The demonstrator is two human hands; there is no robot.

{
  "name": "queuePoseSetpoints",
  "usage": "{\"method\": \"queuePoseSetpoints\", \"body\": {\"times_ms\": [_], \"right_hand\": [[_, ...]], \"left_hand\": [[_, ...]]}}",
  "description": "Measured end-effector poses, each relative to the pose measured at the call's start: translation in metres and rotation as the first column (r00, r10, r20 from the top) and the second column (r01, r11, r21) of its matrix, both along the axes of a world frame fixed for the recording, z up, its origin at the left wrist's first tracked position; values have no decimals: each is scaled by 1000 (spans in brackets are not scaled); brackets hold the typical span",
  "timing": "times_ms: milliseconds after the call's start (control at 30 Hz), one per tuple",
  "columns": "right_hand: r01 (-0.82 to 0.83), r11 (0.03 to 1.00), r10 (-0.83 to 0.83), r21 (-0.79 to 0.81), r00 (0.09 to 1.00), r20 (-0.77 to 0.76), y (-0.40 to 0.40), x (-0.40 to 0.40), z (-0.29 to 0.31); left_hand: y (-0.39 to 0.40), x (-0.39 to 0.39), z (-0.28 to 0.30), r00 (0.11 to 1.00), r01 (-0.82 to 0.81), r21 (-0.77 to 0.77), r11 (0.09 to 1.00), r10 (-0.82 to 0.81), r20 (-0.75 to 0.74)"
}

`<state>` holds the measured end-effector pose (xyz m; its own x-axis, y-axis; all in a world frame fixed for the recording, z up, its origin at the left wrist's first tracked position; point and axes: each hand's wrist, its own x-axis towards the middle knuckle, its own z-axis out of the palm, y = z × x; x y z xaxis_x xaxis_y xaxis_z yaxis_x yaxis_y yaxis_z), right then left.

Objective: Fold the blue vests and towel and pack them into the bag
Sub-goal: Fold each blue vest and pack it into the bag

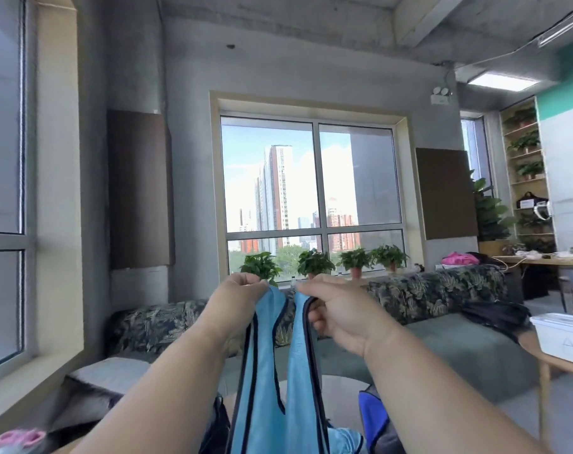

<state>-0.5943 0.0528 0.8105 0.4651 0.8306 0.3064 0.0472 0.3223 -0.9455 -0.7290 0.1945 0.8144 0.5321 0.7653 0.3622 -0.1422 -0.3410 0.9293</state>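
Observation:
A light blue vest (265, 381) with dark trim hangs in front of me, held up by its two shoulder straps. My left hand (237, 298) pinches the left strap at its top. My right hand (335, 309) grips the right strap, fingers curled round the dark edge. The vest's lower part runs out of the bottom of the frame. Below it lies more light blue fabric (345, 439). A dark bag with a bright blue panel (372, 417) shows at the bottom, partly hidden by my right forearm.
A grey-green sofa (458, 352) with leaf-patterned cushions stands ahead under a large window with potted plants (314, 262). A white box (563, 339) sits on a wooden table at the right. Pink-handled scissors (19, 437) lie at the bottom left. A desk and shelves stand far right.

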Motion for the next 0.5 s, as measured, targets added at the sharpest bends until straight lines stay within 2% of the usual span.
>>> {"method": "queuePoseSetpoints", "body": {"times_ms": [233,400,500], "right_hand": [[-3,999,11,52,988,-156,7,-22,-34],[-4,999,14,53,983,-184,9,-32,-43],[-1,999,11,51,982,-189,6,-34,-45]], "left_hand": [[-26,-1,-29,990,122,4,993,-122,68],[-40,-8,-38,982,149,-50,988,-142,124],[-42,-13,-40,974,184,-12,983,-181,136]]}}
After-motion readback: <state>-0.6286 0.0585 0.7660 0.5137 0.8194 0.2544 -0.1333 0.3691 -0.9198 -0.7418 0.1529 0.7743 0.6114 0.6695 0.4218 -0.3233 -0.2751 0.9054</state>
